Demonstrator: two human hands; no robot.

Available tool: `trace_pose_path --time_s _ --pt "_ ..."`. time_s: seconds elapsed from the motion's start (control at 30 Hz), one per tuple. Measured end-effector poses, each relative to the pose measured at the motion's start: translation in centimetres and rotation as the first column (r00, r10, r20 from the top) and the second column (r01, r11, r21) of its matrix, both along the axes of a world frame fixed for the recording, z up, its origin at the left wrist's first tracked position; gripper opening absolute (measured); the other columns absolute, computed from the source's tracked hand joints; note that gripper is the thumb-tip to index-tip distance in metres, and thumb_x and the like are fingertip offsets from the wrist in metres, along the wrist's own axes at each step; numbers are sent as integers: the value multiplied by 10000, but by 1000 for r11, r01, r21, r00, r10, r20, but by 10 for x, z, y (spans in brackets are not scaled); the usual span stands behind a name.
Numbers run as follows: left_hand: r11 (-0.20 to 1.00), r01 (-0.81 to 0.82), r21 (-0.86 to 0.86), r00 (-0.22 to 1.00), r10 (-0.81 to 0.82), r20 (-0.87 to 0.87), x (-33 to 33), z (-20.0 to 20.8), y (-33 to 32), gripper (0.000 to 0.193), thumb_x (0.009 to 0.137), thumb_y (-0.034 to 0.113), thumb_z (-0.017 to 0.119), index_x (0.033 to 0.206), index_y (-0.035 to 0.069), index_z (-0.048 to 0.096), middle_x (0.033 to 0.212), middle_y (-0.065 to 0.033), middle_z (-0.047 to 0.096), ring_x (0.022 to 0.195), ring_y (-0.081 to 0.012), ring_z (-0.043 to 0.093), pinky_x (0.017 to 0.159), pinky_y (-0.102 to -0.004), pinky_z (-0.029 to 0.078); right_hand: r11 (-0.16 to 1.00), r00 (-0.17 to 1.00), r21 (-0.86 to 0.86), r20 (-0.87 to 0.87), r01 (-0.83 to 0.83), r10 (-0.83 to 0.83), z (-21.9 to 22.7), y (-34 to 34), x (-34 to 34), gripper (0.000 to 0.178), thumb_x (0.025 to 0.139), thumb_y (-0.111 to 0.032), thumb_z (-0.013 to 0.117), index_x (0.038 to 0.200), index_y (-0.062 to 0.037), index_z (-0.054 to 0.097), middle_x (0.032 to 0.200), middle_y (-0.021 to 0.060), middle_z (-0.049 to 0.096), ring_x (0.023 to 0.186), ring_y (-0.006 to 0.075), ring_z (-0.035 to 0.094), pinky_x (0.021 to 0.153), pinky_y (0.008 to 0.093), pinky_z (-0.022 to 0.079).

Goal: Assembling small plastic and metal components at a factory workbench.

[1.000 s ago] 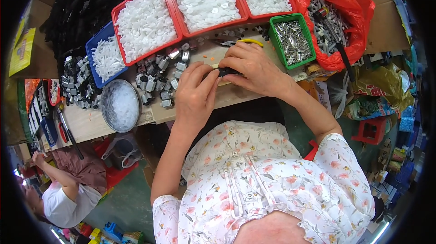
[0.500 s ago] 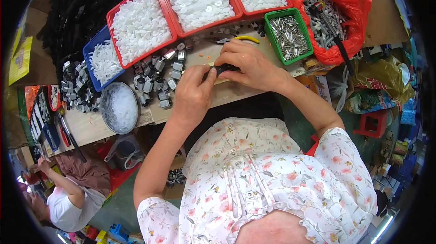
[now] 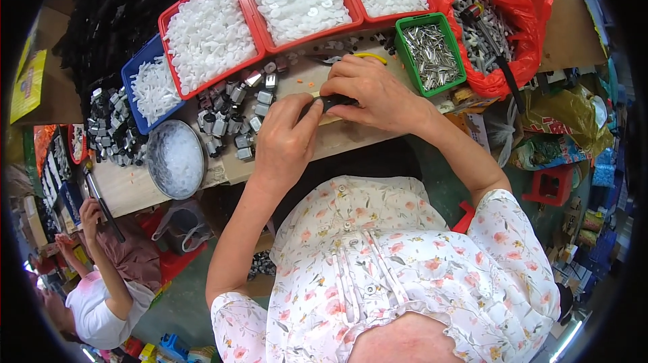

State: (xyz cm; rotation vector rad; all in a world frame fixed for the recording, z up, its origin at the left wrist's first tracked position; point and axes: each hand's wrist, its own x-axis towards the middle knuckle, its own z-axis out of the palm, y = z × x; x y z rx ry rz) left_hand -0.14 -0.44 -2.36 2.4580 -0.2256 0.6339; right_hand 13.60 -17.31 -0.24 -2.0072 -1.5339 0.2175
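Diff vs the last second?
Co-worker's hand came up to the bench edge; the red handles there no longer show, whether grasped I can't tell. Person's left forearm swung slightly outward to the left. View drifted a little.
Same: left hand and right hand keep their grip on the black part; nothing let go.

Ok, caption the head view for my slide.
Left hand and right hand hold a dark part at the bench, red trays of white pieces beyond.

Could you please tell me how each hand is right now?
Left hand: closed, holding a black part.
Right hand: closed, holding that same part.
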Motion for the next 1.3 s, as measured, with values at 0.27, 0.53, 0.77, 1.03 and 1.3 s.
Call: trace_pose_path --time_s 0.27,0.53,0.77,1.03,1.3 --pt "1000 10 4 1000 -10 -11 1 0 1 287 750 -41 714 1036 -30 690 1031 -140 636 949 -315 638 806 -406 521 1000 999 20 -41 -12 13 -3 0 3 298 785 -166 771 1017 -26 648 986 99 587 985 290 574 875 407 450" --pt "1000 5 -8 1000 -5 -13 1 2 1 288 745 -45 714 1031 -39 685 1025 -147 635 944 -315 641 801 -412 526 1000 998 20 60 -10 9 4 3 0 258 772 -169 764 970 -47 653 947 75 591 971 274 577 831 407 454" --pt "1000 15 1 1000 -15 -7 1 0 2 294 735 -49 708 1028 -50 683 1024 -147 635 945 -310 641 813 -408 520 999 999 32 44 -7 5 -1 3 1 256 767 -163 767 960 -41 650 946 80 586 974 277 576 828 409 456" --pt "1000 12 14 1000 -12 -22 2 1 -1 258 770 -40 692 1027 -66 687 1012 -154 636 940 -309 636 806 -408 517 997 1000 83 -5 -9 9 -4 3 -1 235 763 -106 764 942 -15 642 931 108 566 948 310 565 810 423 470" --pt "998 67 21 992 -65 -107 6 9 3 261 762 -69 673 1022 -62 687 960 -147 613 891 -313 620 778 -397 519 996 996 -42 -53 -74 72 1 3 4 305 774 -129 770 1019 -6 636 988 122 567 969 318 560 856 410 461"
